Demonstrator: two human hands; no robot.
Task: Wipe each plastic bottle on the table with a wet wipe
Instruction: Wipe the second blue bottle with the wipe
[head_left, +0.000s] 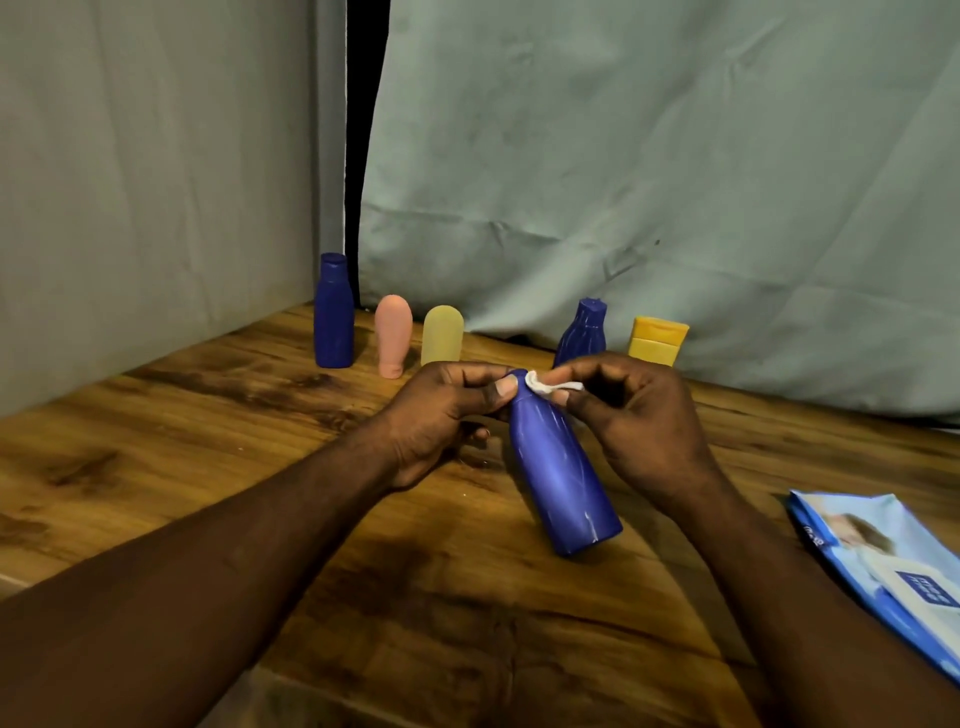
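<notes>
Cap of held bottle (563, 467) is hidden under fingers and wipe (545, 387). Pack (883, 561) at 4 o'clock is cut off by the frame edge. At 12 to 1 o'clock behind the hands, the lower parts of a dark bottle (582, 332) and an orange tube (657, 340) are covered. Held bottle is kept over mid-table (208, 467), base tilted toward 5 o'clock. Its neck is gripped by the left hand (441, 415), fingers curled. The crumpled wipe is pinched against the cap by the right hand (639, 426).

Grey-green cloth backdrop (675, 156), wooden table (156, 441).
</notes>
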